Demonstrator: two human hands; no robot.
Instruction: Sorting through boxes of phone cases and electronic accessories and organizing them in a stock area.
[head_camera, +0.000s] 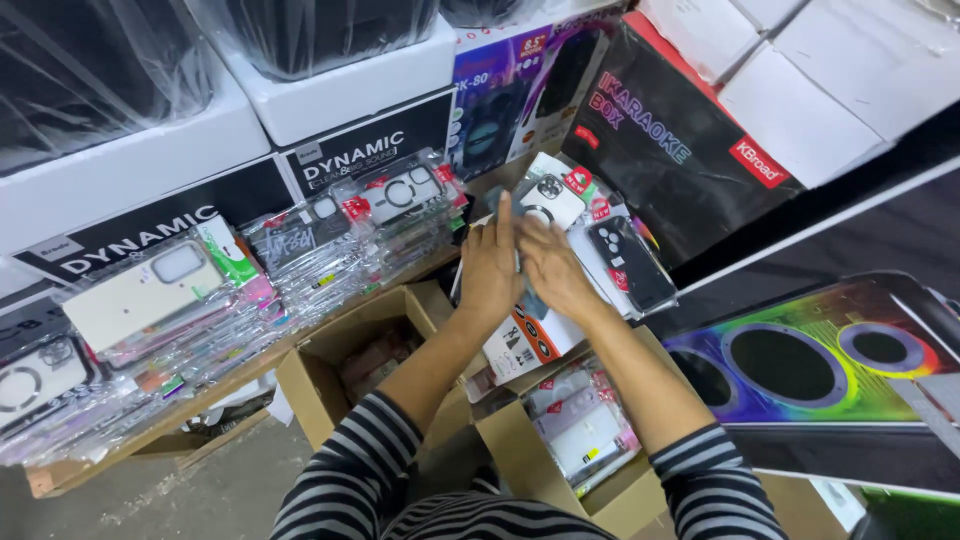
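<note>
Nearest, two open cardboard boxes sit below the arms: the right box holds clear-wrapped phone cases, the left box shows pinkish packets inside. Above them, the left hand lies flat, fingers together and extended, against a packaged case with an orange-and-white card, and the right hand presses beside it, fingers curled over the pack; whether either truly grips cannot be told. Sorting appears to be the step in hand. Further back, stacked cases line the shelf edge, under speaker cartons. Next move likely requires separating one pack cleanly.
</note>
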